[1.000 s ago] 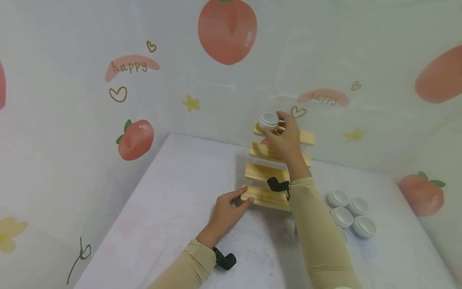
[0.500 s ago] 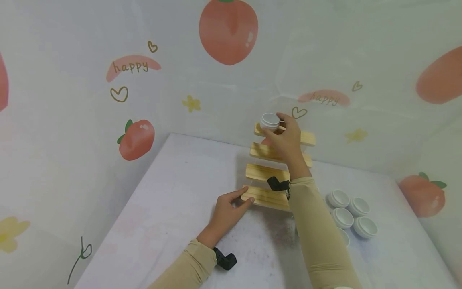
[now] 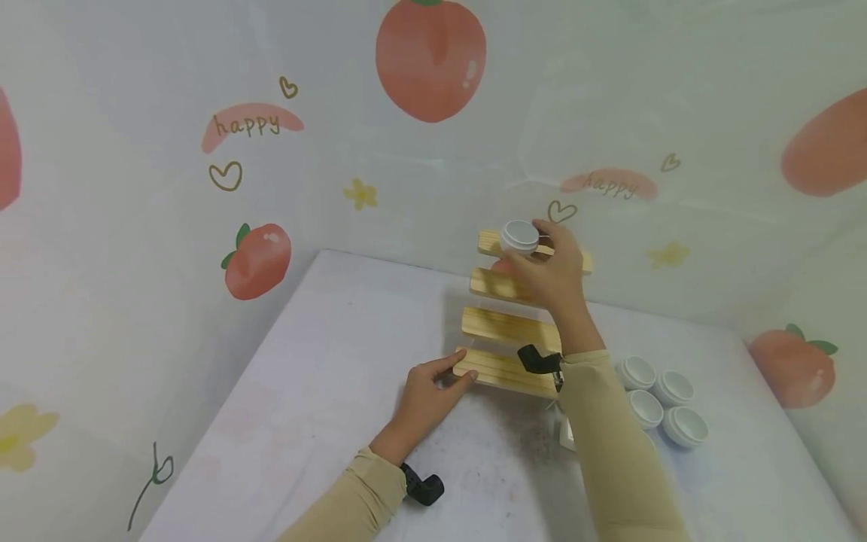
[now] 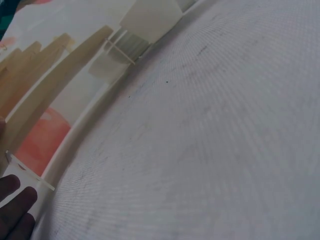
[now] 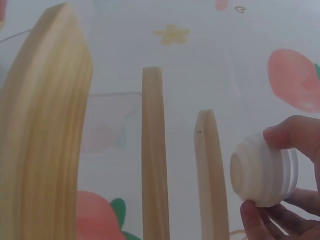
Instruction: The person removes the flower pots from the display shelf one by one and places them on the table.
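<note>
My right hand (image 3: 558,271) grips a small white round bowl (image 3: 520,235) with stepped rings on its outside, thumb and fingers around it. In the head view the bowl overlaps the top slat of a stepped wooden rack (image 3: 508,327); in the right wrist view the bowl (image 5: 262,172) appears beside the slats (image 5: 156,155), apart from them. My left hand (image 3: 427,406) pinches the left end of the rack's lowest slat. Part of the rack lies behind my right forearm. In the left wrist view, left fingers (image 4: 20,205) show at the lower left below the slat (image 4: 55,87).
Several more white bowls (image 3: 685,425) stand grouped on the white table (image 3: 325,354) right of the rack, some partly behind the right sleeve. A white squarish object (image 3: 567,434) peeks out by that sleeve. The back wall (image 3: 433,181) rises close behind the rack.
My right hand has shifted right and slightly down with the bowl, along the top slat, during the last half second. My left hand stays on the lowest slat.
</note>
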`<state>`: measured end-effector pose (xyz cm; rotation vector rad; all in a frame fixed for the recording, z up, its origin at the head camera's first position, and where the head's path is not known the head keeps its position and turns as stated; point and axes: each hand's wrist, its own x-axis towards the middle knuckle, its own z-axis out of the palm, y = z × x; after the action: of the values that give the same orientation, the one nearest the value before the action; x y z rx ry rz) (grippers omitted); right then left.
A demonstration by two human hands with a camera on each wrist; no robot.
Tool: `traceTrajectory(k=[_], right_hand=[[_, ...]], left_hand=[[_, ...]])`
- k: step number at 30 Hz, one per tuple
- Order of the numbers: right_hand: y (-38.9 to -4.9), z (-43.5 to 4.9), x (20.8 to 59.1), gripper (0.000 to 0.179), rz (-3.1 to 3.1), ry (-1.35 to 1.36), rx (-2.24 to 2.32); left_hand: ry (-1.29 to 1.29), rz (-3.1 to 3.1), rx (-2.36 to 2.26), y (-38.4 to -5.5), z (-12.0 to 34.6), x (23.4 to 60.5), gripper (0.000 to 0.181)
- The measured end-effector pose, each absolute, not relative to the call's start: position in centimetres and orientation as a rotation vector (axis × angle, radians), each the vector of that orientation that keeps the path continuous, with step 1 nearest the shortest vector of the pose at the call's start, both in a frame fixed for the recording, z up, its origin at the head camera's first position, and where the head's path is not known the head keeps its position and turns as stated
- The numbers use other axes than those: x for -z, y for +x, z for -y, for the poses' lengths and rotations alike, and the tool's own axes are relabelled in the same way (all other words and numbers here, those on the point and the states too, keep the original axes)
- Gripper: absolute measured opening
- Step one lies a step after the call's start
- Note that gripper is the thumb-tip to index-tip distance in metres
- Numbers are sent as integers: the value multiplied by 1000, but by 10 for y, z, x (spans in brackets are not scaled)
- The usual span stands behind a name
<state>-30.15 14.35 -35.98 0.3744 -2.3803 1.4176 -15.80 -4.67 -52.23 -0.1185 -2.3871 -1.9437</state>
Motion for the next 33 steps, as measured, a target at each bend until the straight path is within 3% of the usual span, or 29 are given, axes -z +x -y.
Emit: traceTrajectory(k=[15,33], right_hand=[[-253,-190,362,64,2382,443,-1307],[-194,-249,378,62,2498,337,-1161]], left_hand=[[-117,2384,1919,-160,46,520,52],[-126,2393,1900,-160,45,521,52]])
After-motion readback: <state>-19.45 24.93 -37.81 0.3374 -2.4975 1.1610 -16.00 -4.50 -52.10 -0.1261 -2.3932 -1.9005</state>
